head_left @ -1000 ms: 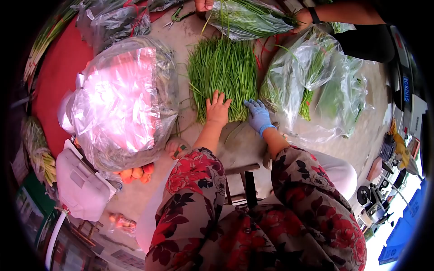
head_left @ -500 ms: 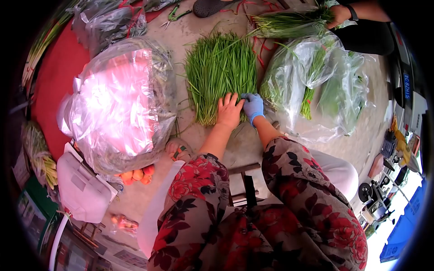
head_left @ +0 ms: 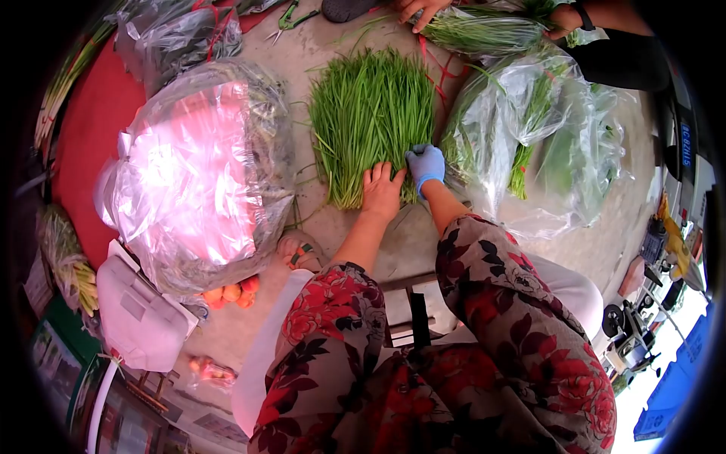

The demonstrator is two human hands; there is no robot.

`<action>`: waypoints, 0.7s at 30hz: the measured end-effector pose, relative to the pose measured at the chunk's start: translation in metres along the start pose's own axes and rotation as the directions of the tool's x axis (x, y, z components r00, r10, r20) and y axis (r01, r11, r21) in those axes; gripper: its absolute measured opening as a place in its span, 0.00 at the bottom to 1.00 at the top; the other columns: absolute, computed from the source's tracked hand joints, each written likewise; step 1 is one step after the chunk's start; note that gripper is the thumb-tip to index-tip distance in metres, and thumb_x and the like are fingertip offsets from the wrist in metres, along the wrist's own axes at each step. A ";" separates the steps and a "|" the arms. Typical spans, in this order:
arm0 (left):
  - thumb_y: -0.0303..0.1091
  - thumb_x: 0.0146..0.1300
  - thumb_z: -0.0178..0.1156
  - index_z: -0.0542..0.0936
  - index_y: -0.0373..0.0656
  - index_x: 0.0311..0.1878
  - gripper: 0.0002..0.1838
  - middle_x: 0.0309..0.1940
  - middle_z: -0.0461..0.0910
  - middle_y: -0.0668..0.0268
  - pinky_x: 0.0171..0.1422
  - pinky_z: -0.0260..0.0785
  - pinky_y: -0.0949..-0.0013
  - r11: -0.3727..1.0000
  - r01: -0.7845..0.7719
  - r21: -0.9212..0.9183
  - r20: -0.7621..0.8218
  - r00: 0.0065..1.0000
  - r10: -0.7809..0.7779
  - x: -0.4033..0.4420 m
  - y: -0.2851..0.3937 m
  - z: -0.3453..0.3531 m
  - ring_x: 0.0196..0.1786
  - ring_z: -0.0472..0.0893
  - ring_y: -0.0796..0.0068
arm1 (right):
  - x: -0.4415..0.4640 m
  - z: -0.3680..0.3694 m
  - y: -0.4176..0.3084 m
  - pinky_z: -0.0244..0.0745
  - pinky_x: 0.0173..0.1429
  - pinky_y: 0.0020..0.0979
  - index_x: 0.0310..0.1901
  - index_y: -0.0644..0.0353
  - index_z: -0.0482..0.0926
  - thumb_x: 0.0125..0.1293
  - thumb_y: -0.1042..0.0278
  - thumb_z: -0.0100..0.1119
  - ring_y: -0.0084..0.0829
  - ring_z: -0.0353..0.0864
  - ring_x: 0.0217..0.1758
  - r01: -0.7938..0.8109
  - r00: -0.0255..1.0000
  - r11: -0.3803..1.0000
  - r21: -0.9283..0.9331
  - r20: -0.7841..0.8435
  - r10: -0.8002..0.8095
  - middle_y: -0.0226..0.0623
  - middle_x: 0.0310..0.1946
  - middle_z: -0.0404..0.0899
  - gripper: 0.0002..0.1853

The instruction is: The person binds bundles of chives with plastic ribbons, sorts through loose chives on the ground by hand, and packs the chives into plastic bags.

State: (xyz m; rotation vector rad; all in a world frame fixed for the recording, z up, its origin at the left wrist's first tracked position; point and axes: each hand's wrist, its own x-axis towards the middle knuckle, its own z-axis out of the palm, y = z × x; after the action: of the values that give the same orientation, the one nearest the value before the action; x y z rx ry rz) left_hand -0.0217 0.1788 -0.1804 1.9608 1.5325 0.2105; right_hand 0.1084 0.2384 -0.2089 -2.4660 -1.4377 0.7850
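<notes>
A thick pile of garlic chives [head_left: 370, 121] lies on the ground ahead of me, its blades pointing away. My left hand [head_left: 383, 191] is bare and rests on the near end of the pile, fingers spread. In a blue glove, my right hand [head_left: 428, 165] curls at the pile's right edge, closed on some of the chives; its fingertips are partly hidden. To the right lie clear plastic bags [head_left: 544, 144] with more greens inside.
A large clear plastic bag [head_left: 197, 181] stands on the left by a red cloth [head_left: 91, 151]. Green-handled snips [head_left: 292, 21] lie at the top. A co-worker's hands [head_left: 420, 10] handle another bundle [head_left: 484, 32]. A scale [head_left: 144, 310] and orange fruit [head_left: 231, 292] sit lower left.
My right hand has shifted slightly right and up and its fingers are more curled. The left hand has slid slightly down. A second hand of the co-worker has come into view at the top.
</notes>
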 end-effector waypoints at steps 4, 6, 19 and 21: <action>0.27 0.50 0.54 0.73 0.53 0.56 0.26 0.57 0.66 0.57 0.66 0.49 0.57 1.000 0.004 0.027 -0.015 1.000 -0.004 0.001 0.001 0.000 0.64 0.60 0.59 | 0.004 -0.003 0.009 0.73 0.45 0.36 0.31 0.63 0.81 0.53 0.61 0.63 0.42 0.80 0.38 -0.034 0.999 0.994 0.104 0.044 0.030 0.43 0.31 0.81 0.12; 0.28 0.49 0.55 0.74 0.53 0.55 0.26 0.57 0.66 0.57 0.66 0.49 0.57 1.000 0.013 0.013 -0.017 1.000 -0.012 -0.001 0.004 -0.002 0.64 0.60 0.59 | -0.002 -0.010 0.011 0.72 0.42 0.33 0.31 0.63 0.80 0.55 0.63 0.62 0.34 0.80 0.35 -0.049 0.999 0.960 0.277 0.027 0.043 0.40 0.29 0.81 0.11; 0.32 0.49 0.60 0.78 0.49 0.46 0.17 0.46 0.74 0.59 0.54 0.64 0.58 0.960 0.154 -0.235 -0.179 0.964 -0.199 0.004 0.028 -0.004 0.52 0.71 0.58 | -0.047 -0.036 0.036 0.66 0.44 0.19 0.36 0.60 0.78 0.60 0.73 0.58 0.16 0.70 0.35 -0.287 0.934 0.575 0.766 0.356 -0.010 0.24 0.30 0.76 0.04; 0.34 0.49 0.62 0.79 0.48 0.42 0.15 0.40 0.75 0.60 0.48 0.67 0.58 0.948 0.180 -0.263 -0.154 0.962 -0.226 0.007 0.028 -0.004 0.47 0.74 0.59 | -0.048 -0.036 0.034 0.67 0.44 0.20 0.36 0.60 0.78 0.60 0.73 0.58 0.17 0.71 0.36 -0.257 0.925 0.577 0.776 0.371 -0.087 0.24 0.31 0.76 0.04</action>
State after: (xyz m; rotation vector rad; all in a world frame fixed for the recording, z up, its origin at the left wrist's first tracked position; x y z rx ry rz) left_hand 0.0011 0.1832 -0.1631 1.6124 1.7226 0.4806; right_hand 0.1343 0.1836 -0.1753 -1.6866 -0.7117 1.5791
